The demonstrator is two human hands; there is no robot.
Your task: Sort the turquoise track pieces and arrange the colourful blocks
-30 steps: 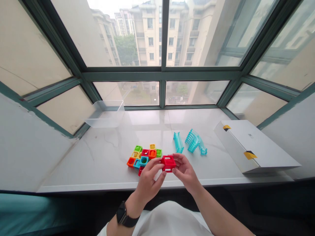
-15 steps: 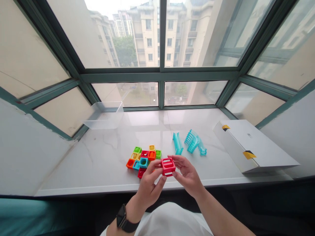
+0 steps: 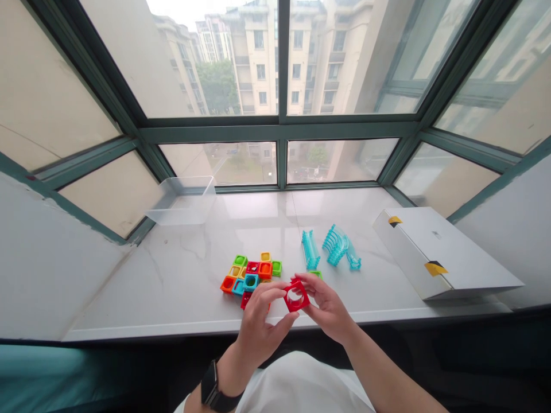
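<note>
A red hollow cube block [image 3: 297, 296] is held up in front of me, a round hole in its face towards me. My left hand [image 3: 263, 312] pinches its left side with thumb and fingers. On the other side, my right hand [image 3: 325, 304] has its fingers closed on the block too. Just beyond the right hand's fingers a green block [image 3: 315, 274] shows in part on the sill. To the left lies a cluster of coloured blocks [image 3: 252, 281], red, orange, yellow, green and blue, its near edge partly behind my left hand.
Translucent blue track pieces [image 3: 310, 250] and a curved one [image 3: 336, 245] lie beyond my hands. A clear plastic bin [image 3: 183, 215] stands at the back left. A white box [image 3: 447, 252] sits on the right of the marble sill [image 3: 172, 298], under the windows.
The red block has been turned in my hands: its slotted side faced me, now its round hole does. A green block behind my right hand has come into view.
</note>
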